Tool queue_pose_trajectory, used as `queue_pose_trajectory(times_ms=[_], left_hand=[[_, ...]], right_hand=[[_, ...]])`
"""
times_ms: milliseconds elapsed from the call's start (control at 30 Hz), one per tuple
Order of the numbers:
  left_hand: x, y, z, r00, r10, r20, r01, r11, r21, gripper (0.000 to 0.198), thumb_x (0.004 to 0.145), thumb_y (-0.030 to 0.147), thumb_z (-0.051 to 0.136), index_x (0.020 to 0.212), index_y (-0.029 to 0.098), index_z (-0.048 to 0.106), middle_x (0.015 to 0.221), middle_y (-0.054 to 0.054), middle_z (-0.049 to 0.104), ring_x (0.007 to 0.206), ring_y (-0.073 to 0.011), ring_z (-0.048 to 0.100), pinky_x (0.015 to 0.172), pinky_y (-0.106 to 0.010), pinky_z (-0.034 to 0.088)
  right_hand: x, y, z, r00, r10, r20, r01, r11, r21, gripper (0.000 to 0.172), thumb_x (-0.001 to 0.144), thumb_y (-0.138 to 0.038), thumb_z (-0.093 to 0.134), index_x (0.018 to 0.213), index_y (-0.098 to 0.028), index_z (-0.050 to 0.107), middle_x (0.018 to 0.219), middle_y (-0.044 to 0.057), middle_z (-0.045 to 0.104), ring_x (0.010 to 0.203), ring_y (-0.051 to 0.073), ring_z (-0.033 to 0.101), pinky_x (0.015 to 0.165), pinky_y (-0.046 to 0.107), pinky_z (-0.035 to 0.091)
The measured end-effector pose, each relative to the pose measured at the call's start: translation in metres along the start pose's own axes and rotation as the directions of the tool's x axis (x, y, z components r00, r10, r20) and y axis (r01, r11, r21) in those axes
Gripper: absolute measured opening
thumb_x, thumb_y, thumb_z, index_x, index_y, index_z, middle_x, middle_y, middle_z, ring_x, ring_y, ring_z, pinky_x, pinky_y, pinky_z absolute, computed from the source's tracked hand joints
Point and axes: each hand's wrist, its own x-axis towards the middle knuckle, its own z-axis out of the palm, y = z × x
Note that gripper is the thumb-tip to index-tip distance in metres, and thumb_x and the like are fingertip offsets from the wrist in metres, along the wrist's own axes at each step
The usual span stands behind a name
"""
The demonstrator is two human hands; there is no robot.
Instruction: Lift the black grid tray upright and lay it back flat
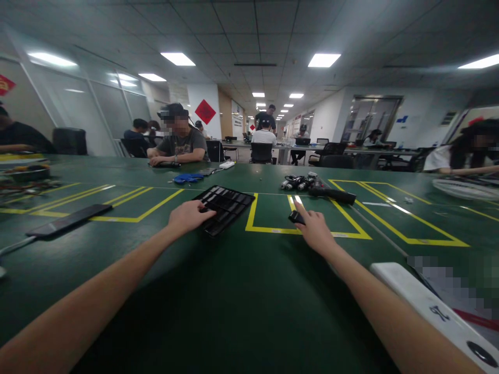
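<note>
My left hand [191, 217] grips the near left edge of a black compartment tray [228, 205], thumb over its rim. The tray is tilted, and its dividers face up toward me. To the right, my right hand [314, 228] is closed on a small black block-shaped object [297, 217], held at the fingertips over the yellow taped rectangle. What kind of object it is I cannot make out. Beyond my right hand lies a heap of dark cables with metal connectors [298, 183], beside a black cylindrical handle [333, 195].
Yellow tape [307, 232] marks areas on the green table [202, 306]. A black power strip [70, 221] lies left, blue gloves [187, 178] beyond the tray. A white device [432, 311] sits under my right forearm. A person [183, 137] sits across the table, another [471, 150] far right.
</note>
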Motion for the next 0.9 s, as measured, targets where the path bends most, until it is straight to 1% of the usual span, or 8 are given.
queue_pose_trajectory(times_ms=[133, 333, 433, 500, 633, 767, 833, 900], left_hand=[[0.015, -0.049, -0.007, 0.970, -0.244, -0.011, 0.244, 0.959, 0.142, 0.052, 0.066, 0.060, 0.049, 0.073, 0.009, 0.059, 0.092, -0.020, 0.062, 0.088, -0.0377, 0.057, 0.065, -0.042, 0.042], [0.018, -0.080, -0.005, 0.947, -0.318, -0.046, 0.321, 0.934, 0.156, 0.045, 0.066, 0.053, 0.054, 0.072, 0.009, 0.059, 0.087, -0.021, 0.063, 0.088, -0.0397, 0.057, 0.066, -0.046, 0.043], [0.019, -0.069, -0.008, 0.970, -0.219, -0.103, 0.232, 0.963, 0.138, 0.041, 0.076, 0.041, 0.044, 0.086, 0.006, 0.061, 0.096, -0.026, 0.061, 0.093, -0.0388, 0.056, 0.073, -0.048, 0.044], [0.016, -0.048, -0.005, 0.982, -0.118, -0.144, 0.135, 0.984, 0.117, 0.036, 0.080, 0.023, 0.035, 0.101, 0.006, 0.058, 0.106, -0.022, 0.059, 0.103, -0.0321, 0.053, 0.084, -0.043, 0.042], [0.000, 0.003, 0.021, 0.974, 0.200, -0.111, -0.202, 0.979, -0.006, 0.047, 0.074, 0.006, 0.030, 0.116, 0.011, 0.052, 0.115, -0.010, 0.058, 0.109, -0.0182, 0.051, 0.095, -0.029, 0.036], [-0.014, 0.028, 0.056, 0.876, 0.480, 0.049, -0.475, 0.876, -0.082, 0.056, 0.070, 0.000, 0.028, 0.120, 0.009, 0.050, 0.128, -0.010, 0.049, 0.121, -0.0171, 0.041, 0.104, -0.031, 0.027], [-0.014, 0.028, 0.064, 0.853, 0.504, 0.137, -0.495, 0.863, -0.096, 0.054, 0.072, 0.001, 0.028, 0.120, 0.009, 0.051, 0.129, -0.010, 0.048, 0.121, -0.0164, 0.041, 0.104, -0.030, 0.027], [-0.014, 0.027, 0.063, 0.859, 0.494, 0.130, -0.487, 0.869, -0.085, 0.048, 0.078, 0.008, 0.028, 0.122, 0.009, 0.048, 0.129, -0.011, 0.047, 0.121, -0.0179, 0.040, 0.104, -0.033, 0.027]], right_hand=[[0.002, 0.026, -0.004, 0.970, 0.243, 0.032, -0.235, 0.959, -0.156, 0.066, 0.082, -0.032, 0.043, 0.140, -0.023, 0.011, 0.115, 0.015, 0.053, 0.104, 0.033, 0.045, 0.082, 0.047, 0.039], [0.000, 0.036, 0.001, 0.937, 0.340, 0.074, -0.319, 0.924, -0.213, 0.056, 0.083, -0.035, 0.037, 0.136, -0.021, 0.024, 0.126, 0.014, 0.046, 0.115, 0.035, 0.038, 0.089, 0.057, 0.031], [0.001, 0.028, -0.001, 0.955, 0.296, -0.011, -0.290, 0.928, -0.234, 0.056, 0.082, -0.038, 0.038, 0.134, -0.017, 0.030, 0.134, 0.013, 0.038, 0.125, 0.037, 0.024, 0.095, 0.062, 0.018], [0.000, 0.014, -0.005, 0.977, 0.204, -0.065, -0.214, 0.952, -0.217, 0.056, 0.082, -0.036, 0.037, 0.133, -0.014, 0.032, 0.137, 0.012, 0.033, 0.128, 0.036, 0.017, 0.099, 0.060, 0.013], [-0.013, -0.031, -0.004, 0.998, -0.059, -0.017, 0.058, 0.997, -0.056, 0.055, 0.084, -0.036, 0.036, 0.133, -0.011, 0.032, 0.138, 0.012, 0.033, 0.130, 0.032, 0.017, 0.103, 0.054, 0.012], [-0.037, -0.069, 0.013, 0.941, -0.318, 0.120, 0.292, 0.937, 0.193, 0.058, 0.085, -0.048, 0.033, 0.134, -0.018, 0.032, 0.141, 0.009, 0.030, 0.132, 0.028, 0.017, 0.105, 0.053, 0.009], [-0.046, -0.078, 0.021, 0.900, -0.388, 0.196, 0.333, 0.905, 0.264, 0.059, 0.084, -0.053, 0.030, 0.134, -0.020, 0.033, 0.141, 0.008, 0.030, 0.132, 0.028, 0.019, 0.105, 0.054, 0.009], [-0.050, -0.080, 0.024, 0.872, -0.420, 0.253, 0.349, 0.894, 0.281, 0.060, 0.084, -0.056, 0.025, 0.134, -0.023, 0.033, 0.142, 0.007, 0.029, 0.131, 0.028, 0.020, 0.105, 0.054, 0.009]])
